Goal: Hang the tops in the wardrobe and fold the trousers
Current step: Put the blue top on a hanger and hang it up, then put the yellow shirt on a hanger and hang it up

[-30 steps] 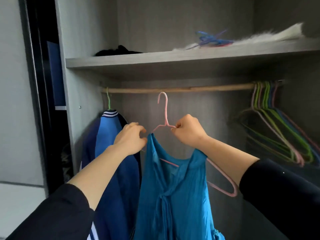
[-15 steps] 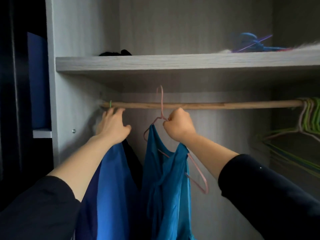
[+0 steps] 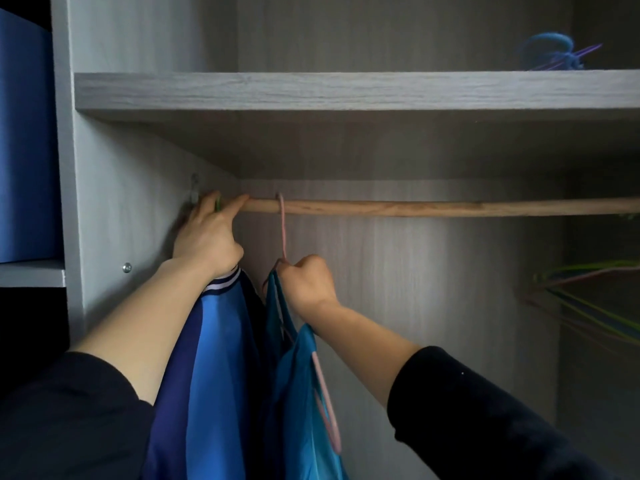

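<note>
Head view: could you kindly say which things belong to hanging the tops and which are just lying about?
In the job: teal top, pink hanger in the right hand, wooden rail, blue jacket, left hand.
Lying about: spare hangers, blue tangle on shelf, blue box.

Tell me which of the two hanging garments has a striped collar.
The royal-blue jacket below the left hand: white stripes edge its collar. The teal top beside it, on the pink hanger, has none.
</note>
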Tool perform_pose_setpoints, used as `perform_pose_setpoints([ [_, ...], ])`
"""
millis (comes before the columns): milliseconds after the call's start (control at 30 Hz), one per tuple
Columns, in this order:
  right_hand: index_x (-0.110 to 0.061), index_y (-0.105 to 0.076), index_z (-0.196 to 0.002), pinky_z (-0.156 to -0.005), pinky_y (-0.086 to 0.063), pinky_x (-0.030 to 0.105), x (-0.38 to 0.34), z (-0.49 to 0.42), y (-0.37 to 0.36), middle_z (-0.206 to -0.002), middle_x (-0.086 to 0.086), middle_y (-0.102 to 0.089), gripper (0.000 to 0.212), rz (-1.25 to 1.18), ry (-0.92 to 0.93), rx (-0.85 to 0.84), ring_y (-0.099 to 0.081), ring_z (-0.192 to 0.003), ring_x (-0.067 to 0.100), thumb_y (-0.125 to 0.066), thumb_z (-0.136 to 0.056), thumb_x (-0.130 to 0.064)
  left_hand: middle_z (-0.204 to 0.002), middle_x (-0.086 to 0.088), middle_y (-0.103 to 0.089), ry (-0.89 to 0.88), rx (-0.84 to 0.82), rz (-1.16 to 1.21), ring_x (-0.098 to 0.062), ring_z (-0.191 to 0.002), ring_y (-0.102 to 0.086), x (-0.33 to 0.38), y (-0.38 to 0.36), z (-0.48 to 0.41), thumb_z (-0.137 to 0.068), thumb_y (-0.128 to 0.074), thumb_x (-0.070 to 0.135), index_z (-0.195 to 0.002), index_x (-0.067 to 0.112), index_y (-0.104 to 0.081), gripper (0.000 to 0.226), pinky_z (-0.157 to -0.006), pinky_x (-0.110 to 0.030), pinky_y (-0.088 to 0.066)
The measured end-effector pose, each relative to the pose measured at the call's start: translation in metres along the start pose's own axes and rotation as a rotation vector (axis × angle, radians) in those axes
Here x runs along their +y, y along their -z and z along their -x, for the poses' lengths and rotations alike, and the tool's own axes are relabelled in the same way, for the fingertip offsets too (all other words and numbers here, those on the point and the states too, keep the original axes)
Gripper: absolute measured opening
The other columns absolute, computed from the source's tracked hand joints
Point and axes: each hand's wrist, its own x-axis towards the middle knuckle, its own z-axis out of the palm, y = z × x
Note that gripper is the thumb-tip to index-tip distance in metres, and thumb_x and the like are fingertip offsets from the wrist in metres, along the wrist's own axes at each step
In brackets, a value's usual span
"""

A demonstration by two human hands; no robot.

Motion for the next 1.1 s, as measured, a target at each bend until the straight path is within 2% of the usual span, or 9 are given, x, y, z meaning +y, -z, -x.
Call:
perform_pose_setpoints([
  [200, -0.017, -0.038, -0.062, -0.061, -0.037, 0.028, 0.005, 0.0, -0.012, -0.066, 0.0, -0.044, 0.035, -0.027, -0.002, -0.071, -0.046, -0.063, 0.018, -0.045, -0.096, -0.023, -0.158, -0.009, -0.011, -0.004, 0.002, -0.009, -0.032, -0.142, -0.02, 0.001, 0.002, 0.0, -0.081, -0.064, 0.011, -0.149, 0.038, -0.022, 0.084, -0.111, -0.041, -0.03],
  [333, -0.009, -0.056, -0.08, -0.053, -0.038, 0.027, 0.002, -0.003, 0.022, -0.074, 0.004, -0.053, 0.037, 0.158, 0.043, -0.221, -0.051, -0.066, 0.02, -0.042, -0.097, -0.039, -0.159, -0.01, -0.01, 0.04, -0.049, -0.002, -0.031, -0.144, -0.016, 0.012, 0.008, 0.0, -0.086, -0.064, 0.023, -0.149, 0.036, -0.023, 0.077, -0.114, -0.042, -0.026],
  [400, -0.007, -0.06, -0.087, -0.061, -0.044, 0.031, 0.004, -0.003, 0.049, -0.081, 0.009, -0.058, 0.039, 0.258, 0.086, -0.158, -0.056, -0.074, 0.026, -0.044, -0.097, -0.041, -0.158, -0.012, -0.012, 0.043, -0.013, -0.015, -0.032, -0.144, -0.014, 0.025, 0.011, 0.002, -0.088, -0.061, 0.028, -0.148, 0.032, -0.028, 0.069, -0.115, -0.042, -0.022],
  [500, -0.011, -0.057, -0.081, -0.07, -0.049, 0.034, 0.008, 0.003, 0.097, -0.083, 0.007, -0.061, 0.032, 0.398, 0.143, -0.08, -0.059, -0.078, 0.025, -0.047, -0.096, -0.037, -0.158, -0.01, -0.015, -0.043, 0.071, 0.011, -0.032, -0.143, -0.017, 0.063, 0.013, 0.006, -0.09, -0.057, 0.028, -0.145, 0.028, -0.036, 0.059, -0.116, -0.04, -0.019],
  [700, -0.012, -0.057, -0.1, -0.067, -0.045, 0.033, 0.024, 0.033, 0.194, -0.093, 0.008, -0.062, 0.023, 0.886, 0.199, 0.059, -0.059, -0.087, 0.03, -0.049, -0.093, -0.033, -0.155, -0.006, -0.026, -0.258, 0.001, 0.098, -0.03, -0.139, -0.027, 0.163, -0.011, 0.015, -0.086, -0.057, 0.028, -0.142, 0.027, -0.041, 0.057, -0.114, -0.043, -0.026],
  [800, -0.013, -0.055, -0.105, -0.074, -0.051, 0.037, 0.036, 0.049, 0.247, -0.1, 0.009, -0.064, 0.023, 1.028, 0.149, 0.095, -0.061, -0.088, 0.031, -0.05, -0.093, -0.032, -0.154, -0.009, -0.027, -0.363, -0.02, 0.102, -0.027, -0.141, -0.023, 0.215, -0.029, 0.022, -0.089, -0.056, 0.03, -0.142, 0.026, -0.041, 0.055, -0.116, -0.04, -0.02],
  [867, -0.012, -0.054, -0.104, -0.078, -0.052, 0.039, 0.043, 0.059, 0.285, -0.103, 0.01, -0.064, 0.022, 1.08, 0.12, 0.14, -0.062, -0.089, 0.033, -0.051, -0.091, -0.03, -0.156, -0.008, -0.025, -0.398, -0.023, 0.092, -0.025, -0.143, -0.019, 0.246, -0.041, 0.023, -0.091, -0.053, 0.032, -0.144, 0.027, -0.037, 0.056, -0.118, -0.041, -0.012],
  [967, -0.011, -0.052, -0.098, -0.073, -0.044, 0.036, 0.052, 0.075, 0.338, -0.108, 0.012, -0.06, 0.018, 1.183, 0.131, 0.251, -0.057, -0.103, 0.035, -0.053, -0.088, -0.025, -0.157, -0.007, -0.02, -0.435, -0.089, 0.078, -0.027, -0.144, -0.015, 0.283, -0.061, 0.024, -0.091, -0.05, 0.035, -0.149, 0.03, -0.023, 0.064, -0.118, -0.042, -0.007],
  [1100, -0.007, -0.055, -0.105, -0.083, -0.044, 0.039, 0.065, 0.095, 0.391, -0.114, 0.012, -0.057, 0.025, 1.413, 0.145, 0.367, -0.048, -0.114, 0.032, -0.054, -0.086, -0.024, -0.159, -0.009, 0.001, -0.431, -0.175, -0.036, -0.038, -0.144, 0.006, 0.308, -0.084, 0.031, -0.09, -0.05, 0.04, -0.151, 0.035, -0.002, 0.077, -0.117, -0.046, 0.002],
])
